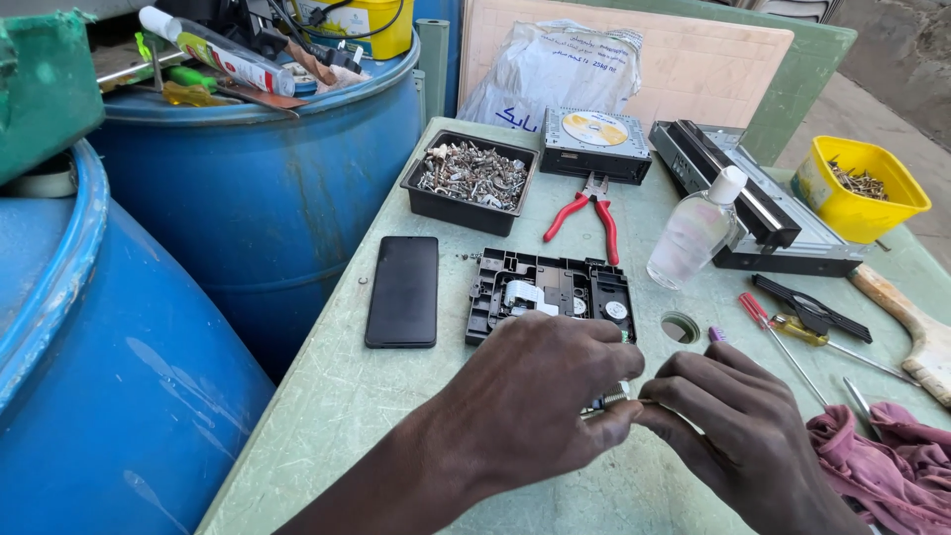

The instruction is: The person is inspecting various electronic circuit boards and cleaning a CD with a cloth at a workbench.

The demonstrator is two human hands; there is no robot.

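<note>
My left hand [540, 386] and my right hand [738, 426] meet over the near part of a pale green table [327, 396]. Together they pinch a small metal part [609, 399] between fingertips; most of it is hidden. My right hand also seems to hold a thin tool with a purple tip [716, 335]. Just beyond my hands lies a black plastic drive mechanism [550, 292] with white and metal pieces inside.
A black phone [402, 290] lies left of the mechanism. Behind: a black tray of screws [471, 180], red pliers [586, 213], a disc player unit [594, 144], a clear bottle [696, 228], a yellow tub [860, 188], screwdrivers [792, 342], a pink rag [887, 466]. Blue barrels [258, 188] stand left.
</note>
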